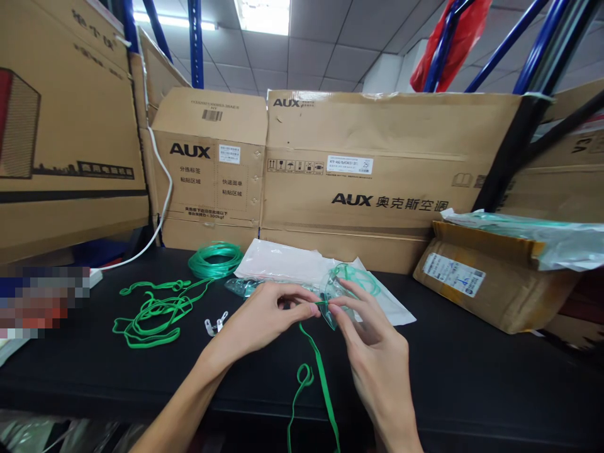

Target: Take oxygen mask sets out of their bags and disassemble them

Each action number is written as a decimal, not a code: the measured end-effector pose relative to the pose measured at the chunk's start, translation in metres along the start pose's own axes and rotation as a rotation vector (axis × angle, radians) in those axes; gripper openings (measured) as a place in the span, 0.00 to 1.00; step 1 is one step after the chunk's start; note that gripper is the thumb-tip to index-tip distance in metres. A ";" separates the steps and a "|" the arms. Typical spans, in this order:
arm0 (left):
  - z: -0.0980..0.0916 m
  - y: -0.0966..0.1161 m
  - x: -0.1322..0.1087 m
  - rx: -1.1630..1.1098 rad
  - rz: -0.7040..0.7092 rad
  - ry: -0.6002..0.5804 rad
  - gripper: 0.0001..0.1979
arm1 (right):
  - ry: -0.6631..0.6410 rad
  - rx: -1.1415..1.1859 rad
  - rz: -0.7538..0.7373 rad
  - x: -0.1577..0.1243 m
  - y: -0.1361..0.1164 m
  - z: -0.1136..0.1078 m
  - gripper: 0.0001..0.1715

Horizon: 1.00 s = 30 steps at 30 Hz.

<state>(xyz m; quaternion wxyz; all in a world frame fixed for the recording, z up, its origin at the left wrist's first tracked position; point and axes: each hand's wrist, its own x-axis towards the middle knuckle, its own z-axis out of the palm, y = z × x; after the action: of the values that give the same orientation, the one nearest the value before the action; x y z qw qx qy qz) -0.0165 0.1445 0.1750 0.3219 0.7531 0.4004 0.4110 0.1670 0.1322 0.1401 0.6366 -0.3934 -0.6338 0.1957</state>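
My left hand point(278, 311) is closed, its thumb and forefinger pinching a green elastic strap point(322, 371). The strap hangs down over the table's front edge, with one part curled in a loop. My right hand point(372, 333) grips the rim of a clear, green-tinted plastic breathing mask point(330, 318) between thumb and fingers. At the mask's edge the fingertips of both hands nearly meet, and the strap's end lies there. Fingers cover much of the mask. Just behind it, a white-backed plastic pouch point(283, 261) lies flat, with thin green tubing point(361, 277) over its right part.
Left of my hands lie a tangle of green elastic straps point(155, 318), a coil of green tubing point(214, 259) and small metal clips point(216, 324). Large cardboard boxes point(391, 157) wall the back. An opened carton point(491, 283) with plastic packs on top stands at right.
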 end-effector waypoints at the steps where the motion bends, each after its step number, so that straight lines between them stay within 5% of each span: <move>1: 0.000 0.000 0.000 -0.003 0.007 -0.002 0.10 | -0.002 -0.001 0.009 0.000 0.000 0.000 0.07; 14: 0.003 -0.003 0.003 -0.067 0.086 -0.032 0.12 | 0.049 0.027 0.049 -0.002 0.005 0.008 0.07; 25: 0.004 -0.003 0.002 -0.218 0.014 -0.159 0.15 | 0.047 0.070 -0.033 -0.006 0.000 0.011 0.07; 30: 0.002 -0.004 0.003 -0.243 0.022 -0.111 0.12 | 0.026 0.088 -0.049 -0.004 0.002 0.010 0.04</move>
<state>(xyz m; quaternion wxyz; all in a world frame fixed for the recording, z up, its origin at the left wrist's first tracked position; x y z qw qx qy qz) -0.0150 0.1486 0.1721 0.4280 0.7345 0.3210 0.4174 0.1570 0.1328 0.1345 0.6661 -0.3521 -0.6256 0.2025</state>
